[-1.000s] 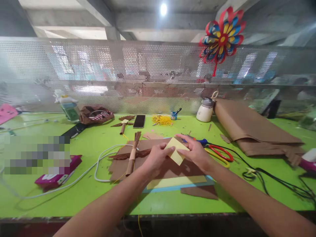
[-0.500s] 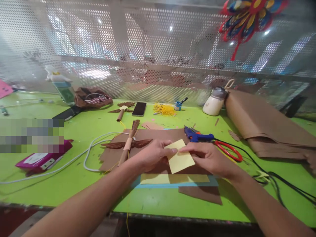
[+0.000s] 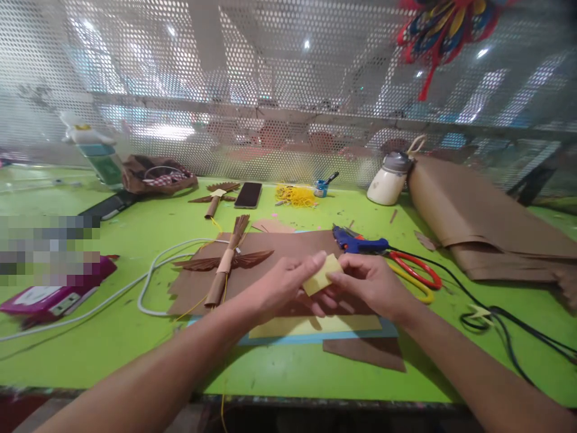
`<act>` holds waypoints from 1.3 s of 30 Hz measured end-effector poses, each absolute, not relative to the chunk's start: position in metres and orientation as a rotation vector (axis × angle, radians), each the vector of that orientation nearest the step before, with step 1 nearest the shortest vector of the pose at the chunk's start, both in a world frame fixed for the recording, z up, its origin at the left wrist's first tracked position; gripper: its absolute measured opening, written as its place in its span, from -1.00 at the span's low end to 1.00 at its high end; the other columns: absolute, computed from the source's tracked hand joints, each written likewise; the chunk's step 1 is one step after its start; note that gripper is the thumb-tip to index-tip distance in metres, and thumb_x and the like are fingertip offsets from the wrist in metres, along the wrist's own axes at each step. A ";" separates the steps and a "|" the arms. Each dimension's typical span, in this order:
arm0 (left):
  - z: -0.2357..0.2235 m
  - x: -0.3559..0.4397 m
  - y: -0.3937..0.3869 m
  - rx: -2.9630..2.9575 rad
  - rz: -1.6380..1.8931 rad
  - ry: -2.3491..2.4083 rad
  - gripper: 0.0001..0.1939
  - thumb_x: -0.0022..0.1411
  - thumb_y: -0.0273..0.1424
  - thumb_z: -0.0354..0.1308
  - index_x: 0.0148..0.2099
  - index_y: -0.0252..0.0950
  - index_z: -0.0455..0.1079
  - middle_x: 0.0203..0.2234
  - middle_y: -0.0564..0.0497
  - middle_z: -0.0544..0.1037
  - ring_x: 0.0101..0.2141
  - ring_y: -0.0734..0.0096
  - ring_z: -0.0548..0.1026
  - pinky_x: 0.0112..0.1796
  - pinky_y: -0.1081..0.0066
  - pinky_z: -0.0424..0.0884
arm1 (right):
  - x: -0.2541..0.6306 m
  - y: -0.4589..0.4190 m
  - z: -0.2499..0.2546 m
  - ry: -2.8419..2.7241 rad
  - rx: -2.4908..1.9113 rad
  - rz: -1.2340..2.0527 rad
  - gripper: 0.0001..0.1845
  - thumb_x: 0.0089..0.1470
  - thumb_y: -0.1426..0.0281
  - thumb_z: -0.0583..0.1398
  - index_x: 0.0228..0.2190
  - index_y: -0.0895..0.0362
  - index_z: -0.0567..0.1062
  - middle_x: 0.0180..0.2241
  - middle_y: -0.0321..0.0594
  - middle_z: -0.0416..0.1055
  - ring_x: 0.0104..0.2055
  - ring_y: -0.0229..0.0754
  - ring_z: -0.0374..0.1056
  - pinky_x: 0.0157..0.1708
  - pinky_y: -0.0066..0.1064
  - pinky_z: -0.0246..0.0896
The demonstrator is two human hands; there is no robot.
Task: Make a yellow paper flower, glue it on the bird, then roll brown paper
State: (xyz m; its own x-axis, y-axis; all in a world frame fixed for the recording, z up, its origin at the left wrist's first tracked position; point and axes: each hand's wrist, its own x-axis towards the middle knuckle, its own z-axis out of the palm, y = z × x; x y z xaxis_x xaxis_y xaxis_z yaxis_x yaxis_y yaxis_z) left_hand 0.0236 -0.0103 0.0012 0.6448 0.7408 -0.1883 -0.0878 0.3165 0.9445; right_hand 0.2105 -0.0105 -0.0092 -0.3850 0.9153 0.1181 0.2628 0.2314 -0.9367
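Between my two hands is a small piece of yellow paper [image 3: 321, 278], now folded to a smaller shape. My left hand [image 3: 288, 281] grips its left side, thumb on top and fingers beneath. On the right edge, the thumb and fingers of my right hand [image 3: 370, 281] pinch it. Below lie a yellow paper strip [image 3: 288, 327], a blue sheet [image 3: 383, 332] and a brown paper sheet [image 3: 288, 243]. Left of my hands rests a brown paper figure [image 3: 225, 261] with a rolled body and pleated wings. A blue glue gun [image 3: 365, 243] lies just beyond my right hand.
Red-and-yellow-handled scissors [image 3: 417, 270] and black cables [image 3: 500, 325] lie to the right. A brown paper stack [image 3: 473, 222] and a white bottle [image 3: 386, 180] stand behind. Further back are a phone [image 3: 247, 195], yellow string [image 3: 295, 195] and a smaller paper figure [image 3: 216, 198]. A purple pack [image 3: 63, 291] sits left.
The yellow paper, opened flat before, is now folded over into a smaller piece. My left fingers have come underneath it. The view has shifted slightly to the right.
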 end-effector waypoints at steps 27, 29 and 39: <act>-0.006 0.030 -0.008 1.307 0.706 0.770 -0.72 0.14 -0.24 0.14 -0.30 -0.41 0.30 -0.53 -0.10 0.55 -0.53 0.38 0.53 -0.52 0.45 0.45 | 0.203 -0.019 -0.006 -1.488 -1.018 1.498 -0.73 -0.02 0.22 0.22 -0.39 0.18 0.38 -0.54 -0.35 0.30 -0.54 -0.38 0.18 -0.55 -0.52 0.09; -0.008 0.030 -0.007 1.313 0.714 0.759 -0.74 0.16 -0.26 0.13 -0.30 -0.40 0.28 -0.54 -0.09 0.55 -0.54 0.39 0.53 -0.52 0.46 0.45 | 0.203 -0.019 -0.008 -1.477 -1.045 1.498 -0.71 -0.03 0.21 0.24 -0.48 0.19 0.36 -0.59 -0.36 0.28 -0.58 -0.40 0.14 -0.60 -0.53 0.02; -0.006 0.027 -0.006 1.273 0.615 0.785 -0.71 0.12 -0.27 0.17 -0.23 -0.42 0.32 -0.49 -0.12 0.55 -0.52 0.40 0.52 -0.55 0.49 0.42 | 0.200 -0.019 -0.013 -1.374 -1.149 1.465 -0.65 -0.11 0.15 0.26 -0.54 0.17 0.32 -0.65 -0.40 0.27 -0.67 -0.42 0.08 -0.69 -0.55 -0.09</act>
